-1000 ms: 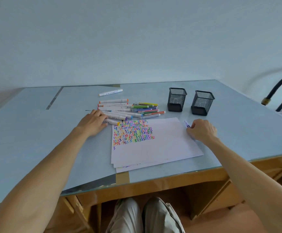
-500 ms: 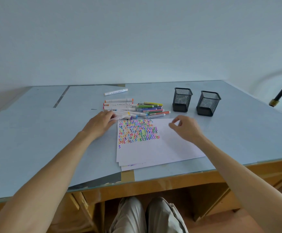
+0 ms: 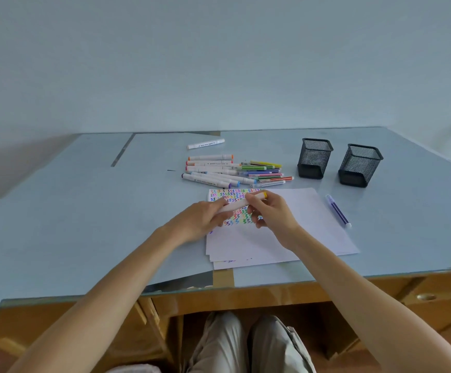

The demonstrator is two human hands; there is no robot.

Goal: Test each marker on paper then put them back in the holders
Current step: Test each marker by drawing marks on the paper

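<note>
- The yellow-capped marker (image 3: 241,203), a chunky white barrel, is now lifted off the pile and held over the paper (image 3: 286,232); a second ago it lay among the others under the left hand.
- Left hand (image 3: 205,219) has its grip clasped round the barrel's near end; right hand (image 3: 270,214), which half a second ago hovered with nothing in it, now has its grip pinching the yellow-cap end. I judge the cap is about to be pulled off for the next test stroke.
- The purple marker (image 3: 338,211), slim and smooth, now lies released on the desk (image 3: 84,211) just beside the paper's right edge, not yet back in a holder.
- The paper is a thin white stack, its far-left corner filled with rows of coloured zigzags.
- The marker pile (image 3: 232,170) sits beyond the paper's far edge: fat white barrels left, thin bright pens right.
- Two black mesh holders (image 3: 315,158) stand towards the desk's far-right corner, square and see-through.
</note>
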